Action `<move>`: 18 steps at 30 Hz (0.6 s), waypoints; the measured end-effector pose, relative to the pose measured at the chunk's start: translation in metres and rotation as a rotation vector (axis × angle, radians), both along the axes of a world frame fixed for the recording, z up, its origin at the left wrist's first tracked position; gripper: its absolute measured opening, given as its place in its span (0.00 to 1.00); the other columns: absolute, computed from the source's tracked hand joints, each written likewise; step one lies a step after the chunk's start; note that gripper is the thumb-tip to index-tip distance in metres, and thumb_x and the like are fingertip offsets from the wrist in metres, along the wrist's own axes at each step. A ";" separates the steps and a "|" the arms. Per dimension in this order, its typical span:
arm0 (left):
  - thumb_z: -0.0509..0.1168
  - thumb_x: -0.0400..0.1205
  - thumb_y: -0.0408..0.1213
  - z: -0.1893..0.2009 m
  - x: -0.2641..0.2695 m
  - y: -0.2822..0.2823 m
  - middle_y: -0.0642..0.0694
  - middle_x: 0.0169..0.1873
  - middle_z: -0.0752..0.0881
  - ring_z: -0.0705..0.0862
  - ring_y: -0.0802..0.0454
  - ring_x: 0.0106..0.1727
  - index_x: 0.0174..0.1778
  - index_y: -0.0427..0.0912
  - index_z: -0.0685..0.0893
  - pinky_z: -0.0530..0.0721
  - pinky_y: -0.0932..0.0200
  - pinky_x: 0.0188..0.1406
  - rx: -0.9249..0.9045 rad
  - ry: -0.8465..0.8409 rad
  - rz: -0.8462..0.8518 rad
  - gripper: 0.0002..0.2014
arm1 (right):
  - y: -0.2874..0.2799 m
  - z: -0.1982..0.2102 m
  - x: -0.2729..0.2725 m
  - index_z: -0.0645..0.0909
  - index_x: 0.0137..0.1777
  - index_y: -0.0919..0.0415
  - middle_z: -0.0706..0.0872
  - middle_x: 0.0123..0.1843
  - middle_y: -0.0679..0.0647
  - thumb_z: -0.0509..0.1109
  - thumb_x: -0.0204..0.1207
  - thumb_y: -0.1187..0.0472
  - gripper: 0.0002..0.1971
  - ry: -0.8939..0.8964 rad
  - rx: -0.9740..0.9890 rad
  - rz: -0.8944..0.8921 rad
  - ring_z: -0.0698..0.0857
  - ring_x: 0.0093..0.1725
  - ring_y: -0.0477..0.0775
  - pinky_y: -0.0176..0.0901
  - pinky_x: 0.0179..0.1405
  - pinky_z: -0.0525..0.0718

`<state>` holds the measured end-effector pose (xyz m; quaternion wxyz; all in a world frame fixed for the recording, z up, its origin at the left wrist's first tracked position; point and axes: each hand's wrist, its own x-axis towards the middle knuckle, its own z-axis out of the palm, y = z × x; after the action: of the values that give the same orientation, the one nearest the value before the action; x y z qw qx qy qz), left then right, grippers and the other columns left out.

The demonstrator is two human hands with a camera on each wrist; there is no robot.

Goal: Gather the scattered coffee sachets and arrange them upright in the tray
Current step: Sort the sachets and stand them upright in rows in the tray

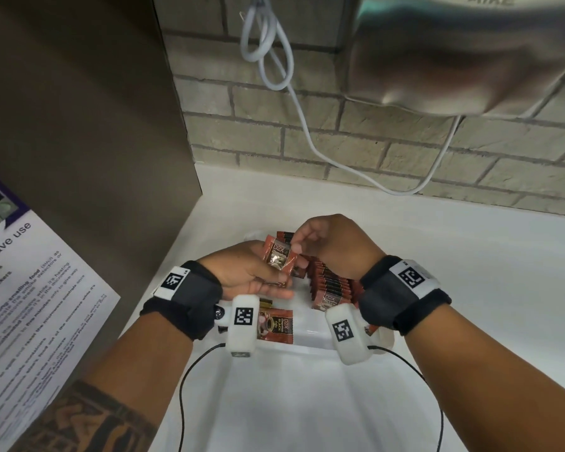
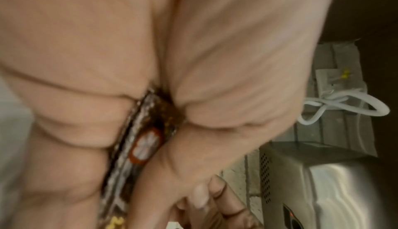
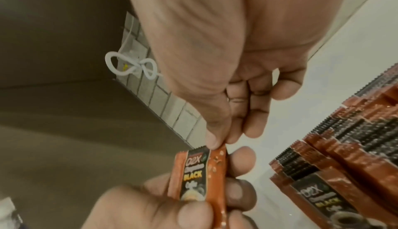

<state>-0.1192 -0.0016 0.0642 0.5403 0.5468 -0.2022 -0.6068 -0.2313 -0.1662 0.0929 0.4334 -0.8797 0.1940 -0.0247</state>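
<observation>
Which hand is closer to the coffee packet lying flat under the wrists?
Left. The left hand hovers right above the flat sachet while holding other sachets. The right hand is farther back and to the right, beside the upright row, pinching a held sachet.

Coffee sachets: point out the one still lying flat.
The flat sachet, face-up on the tray floor near the left wrist; the upright row stands on edge.

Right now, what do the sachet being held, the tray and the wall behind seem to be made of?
The coffee sachet, held by the left hand and pinched at its top by the right hand: glossy foil-like film, judging by its sheen and serrated edge. The tray: smooth white, probably plastic or glazed ceramic. The wall: matte, rough brick or brick-look tile with grout lines.
</observation>
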 end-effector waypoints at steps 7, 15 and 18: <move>0.73 0.79 0.28 0.009 -0.013 0.007 0.45 0.46 0.89 0.89 0.48 0.48 0.62 0.46 0.85 0.90 0.55 0.42 -0.037 -0.231 0.059 0.17 | 0.002 0.019 -0.004 0.87 0.49 0.51 0.90 0.45 0.50 0.75 0.79 0.56 0.02 -0.022 -0.040 0.076 0.86 0.43 0.46 0.39 0.47 0.82; 0.78 0.74 0.26 0.017 -0.022 0.009 0.47 0.46 0.92 0.91 0.50 0.49 0.63 0.41 0.85 0.90 0.56 0.40 -0.116 -0.421 0.092 0.21 | 0.000 0.029 -0.010 0.88 0.49 0.55 0.90 0.43 0.47 0.74 0.81 0.59 0.02 -0.004 -0.040 0.089 0.84 0.39 0.39 0.23 0.38 0.79; 0.78 0.75 0.26 0.014 -0.020 0.009 0.47 0.48 0.92 0.91 0.50 0.48 0.63 0.42 0.85 0.91 0.55 0.42 -0.070 -0.479 0.066 0.21 | -0.002 0.030 -0.009 0.88 0.48 0.54 0.88 0.40 0.42 0.73 0.81 0.61 0.03 0.014 -0.075 0.065 0.83 0.38 0.36 0.21 0.35 0.75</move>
<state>-0.1392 0.0073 0.0786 0.5150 0.6625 -0.3275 -0.4344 -0.2408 -0.1679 0.1225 0.3993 -0.9013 0.1674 -0.0119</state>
